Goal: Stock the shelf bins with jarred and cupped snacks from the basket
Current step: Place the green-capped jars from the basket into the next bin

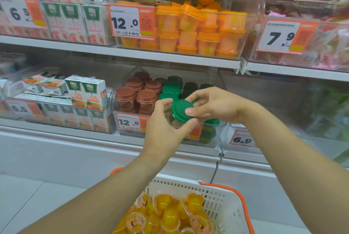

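Jar: green-lidded jar (pixel 180 110), gripped by left hand (pixel 162 130) and right hand (pixel 213 104).
Bin tag: price tag (pixel 128 122) reads "12.0".
Cartons: juice cartons (pixel 86 92) read "100%".

At frame centre the jar (pixel 178 118) was clear glossy plastic under a smooth green plastic lid (pixel 181 108). The basket (pixel 222 201) at the bottom was matt white perforated plastic with a glossy orange rim, and its cups (pixel 166 213) were shiny clear plastic. The bins (pixel 251 26) in the upper half were transparent glossy plastic on smooth white-painted shelf boards (pixel 120 53), with paper price cards (pixel 131 21).
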The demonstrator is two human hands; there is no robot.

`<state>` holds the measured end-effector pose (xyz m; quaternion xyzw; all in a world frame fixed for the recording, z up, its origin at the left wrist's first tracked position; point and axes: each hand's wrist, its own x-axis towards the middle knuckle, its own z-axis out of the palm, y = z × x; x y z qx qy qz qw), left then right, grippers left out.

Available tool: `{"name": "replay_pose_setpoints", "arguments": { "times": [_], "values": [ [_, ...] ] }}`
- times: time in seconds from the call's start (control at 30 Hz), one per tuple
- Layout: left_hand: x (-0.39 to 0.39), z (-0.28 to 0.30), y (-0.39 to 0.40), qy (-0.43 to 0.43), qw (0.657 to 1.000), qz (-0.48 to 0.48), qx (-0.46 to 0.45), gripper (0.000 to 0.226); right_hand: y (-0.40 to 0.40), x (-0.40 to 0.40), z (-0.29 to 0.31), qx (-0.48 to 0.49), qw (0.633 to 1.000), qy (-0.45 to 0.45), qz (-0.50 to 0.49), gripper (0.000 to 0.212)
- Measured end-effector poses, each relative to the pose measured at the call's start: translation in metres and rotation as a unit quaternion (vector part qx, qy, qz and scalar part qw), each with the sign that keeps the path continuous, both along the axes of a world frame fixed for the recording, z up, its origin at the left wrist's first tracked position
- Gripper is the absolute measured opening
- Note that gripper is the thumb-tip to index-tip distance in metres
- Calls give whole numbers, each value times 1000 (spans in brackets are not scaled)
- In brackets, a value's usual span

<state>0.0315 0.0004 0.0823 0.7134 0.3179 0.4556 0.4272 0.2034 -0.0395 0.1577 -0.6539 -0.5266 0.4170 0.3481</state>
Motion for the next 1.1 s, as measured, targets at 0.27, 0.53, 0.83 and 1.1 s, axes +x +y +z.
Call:
{"name": "replay_pose_setpoints", "arguments": {
  "times": [0.27, 0.53, 0.83, 1.1],
  "values": [
    [0, -9, 14, 250, 940, 87, 215, 70, 12, 21, -22, 46, 973, -26, -224, 27],
    [0, -12, 18, 333, 915, 48, 224, 80, 21, 17, -27, 68, 966, -53, -245, 20],
    [1, -14, 20, 326, 919, 54, 214, 81, 22, 6, -22, 42, 953, -173, -244, 33],
    [-1, -15, 21, 321, 921, 53, 214, 81, 26, 2, -24, 136, 929, -249, -238, 34]
  ]
}}
